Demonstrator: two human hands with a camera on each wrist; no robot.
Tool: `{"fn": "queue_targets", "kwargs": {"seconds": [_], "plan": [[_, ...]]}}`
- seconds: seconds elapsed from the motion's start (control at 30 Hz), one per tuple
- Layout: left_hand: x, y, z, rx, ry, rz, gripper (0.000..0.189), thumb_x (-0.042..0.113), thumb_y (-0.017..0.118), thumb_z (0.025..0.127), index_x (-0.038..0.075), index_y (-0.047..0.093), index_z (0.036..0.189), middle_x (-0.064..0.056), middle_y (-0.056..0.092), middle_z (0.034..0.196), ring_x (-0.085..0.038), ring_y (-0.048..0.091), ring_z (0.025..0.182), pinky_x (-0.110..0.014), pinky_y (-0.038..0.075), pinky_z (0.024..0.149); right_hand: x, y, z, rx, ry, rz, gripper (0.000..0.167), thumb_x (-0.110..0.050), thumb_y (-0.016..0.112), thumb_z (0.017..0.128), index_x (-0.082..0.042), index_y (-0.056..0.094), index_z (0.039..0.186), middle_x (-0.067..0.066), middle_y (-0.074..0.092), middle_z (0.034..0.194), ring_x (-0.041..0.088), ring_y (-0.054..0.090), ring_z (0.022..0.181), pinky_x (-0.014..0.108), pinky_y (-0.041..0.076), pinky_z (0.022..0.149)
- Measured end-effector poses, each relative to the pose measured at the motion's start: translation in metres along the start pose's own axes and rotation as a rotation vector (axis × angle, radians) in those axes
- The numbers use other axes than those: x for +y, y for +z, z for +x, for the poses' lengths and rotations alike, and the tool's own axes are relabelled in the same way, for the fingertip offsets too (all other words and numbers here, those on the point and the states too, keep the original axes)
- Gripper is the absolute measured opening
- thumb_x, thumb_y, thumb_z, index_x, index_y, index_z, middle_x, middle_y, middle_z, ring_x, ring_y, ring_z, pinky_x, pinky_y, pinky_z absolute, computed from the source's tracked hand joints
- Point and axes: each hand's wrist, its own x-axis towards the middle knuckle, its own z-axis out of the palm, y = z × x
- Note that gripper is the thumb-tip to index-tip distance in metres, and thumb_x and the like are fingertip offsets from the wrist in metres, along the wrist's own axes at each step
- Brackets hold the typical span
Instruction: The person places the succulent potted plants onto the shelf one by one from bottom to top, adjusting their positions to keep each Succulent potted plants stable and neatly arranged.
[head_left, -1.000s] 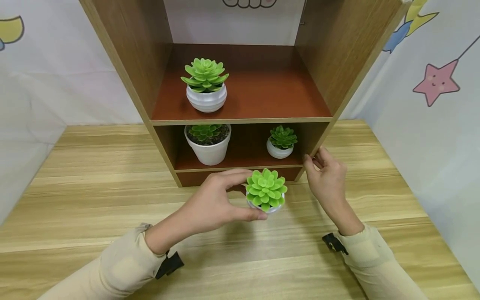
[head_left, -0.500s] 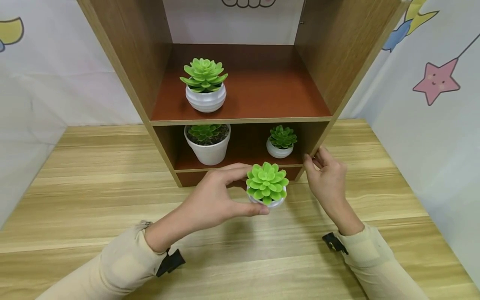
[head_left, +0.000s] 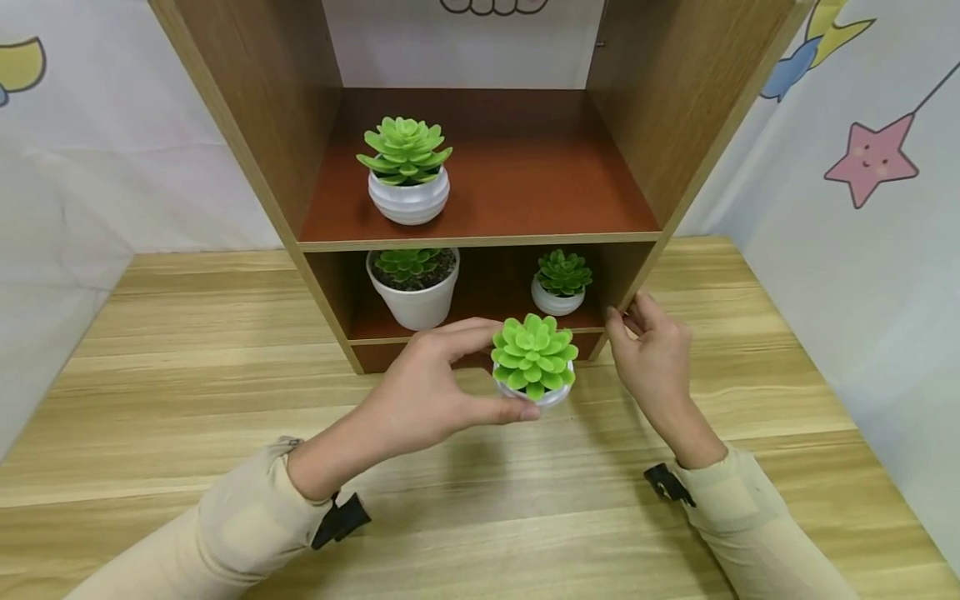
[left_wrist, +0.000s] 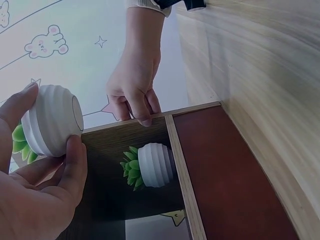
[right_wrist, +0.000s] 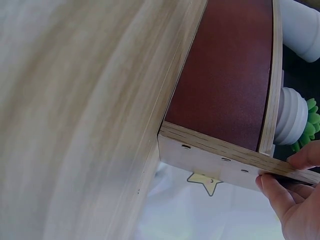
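My left hand (head_left: 420, 387) holds a small potted succulent (head_left: 534, 358), thumb on the near side of its white ribbed pot and fingers round the far side. The plant is off the table, in front of the wooden shelf unit (head_left: 480, 242). In the left wrist view the base of the held pot (left_wrist: 52, 120) shows. My right hand (head_left: 654, 358) pinches the front edge of the unit's right side panel, thumb inside and fingers outside, as the right wrist view shows. Just inside that panel, on the lower shelf, sits another small succulent (head_left: 561, 283) in a white pot.
On the upper shelf, left side, stands a succulent (head_left: 408, 171) in a white pot. Below it, a larger white pot (head_left: 416, 296) with soil and a green plant sits on the lower shelf. The unit stands on a wood-grain table (head_left: 195, 350) before white printed cloth walls.
My left hand has lifted the potted succulent slightly, up and toward the lower shelf. The right hand keeps its hold on the side panel, and the head view has shifted a little.
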Motion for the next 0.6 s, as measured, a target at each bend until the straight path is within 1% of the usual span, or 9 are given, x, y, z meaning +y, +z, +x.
{"fn": "queue_targets", "kwargs": {"seconds": [0.23,0.3,0.47,0.6], "plan": [[0.0032,-0.0013,0.0019,0.009,-0.030,0.036,0.059,0.039,0.090,0.070,0.018,0.069,0.121,0.013,0.062,0.120,-0.003,0.055,0.111,-0.029,0.045,0.095,-0.0015,-0.0007,0.0013,-0.001,-0.005,0.012,0.030,0.012,0.061,0.088,0.006,0.067,0.117,0.021,0.068,0.107,0.028,0.067,0.100,0.023,0.052,0.080],[0.0041,-0.0018,0.0028,0.016,-0.025,0.037,0.058,0.039,0.090,0.070,0.018,0.070,0.120,0.013,0.062,0.119,-0.003,0.055,0.111,-0.029,0.045,0.096,-0.0015,-0.0007,0.0015,-0.001,0.000,0.016,0.030,0.012,0.061,0.088,0.006,0.067,0.117,0.021,0.068,0.107,0.028,0.067,0.100,0.022,0.051,0.080],[0.0070,-0.0039,0.0054,0.034,0.016,0.021,0.053,0.037,0.090,0.071,0.019,0.071,0.117,0.014,0.063,0.115,-0.003,0.057,0.107,-0.029,0.046,0.094,-0.0004,0.0000,0.0019,0.001,0.007,0.022,0.029,0.012,0.061,0.087,0.007,0.068,0.115,0.021,0.069,0.106,0.028,0.067,0.099,0.019,0.051,0.080],[0.0093,-0.0040,0.0064,0.036,0.022,0.006,0.050,0.036,0.089,0.071,0.019,0.071,0.115,0.014,0.063,0.113,-0.002,0.058,0.105,-0.028,0.048,0.091,0.0003,0.0001,0.0009,0.002,0.008,0.021,0.028,0.011,0.061,0.088,0.007,0.068,0.114,0.021,0.069,0.106,0.027,0.067,0.098,0.020,0.052,0.079]]}}
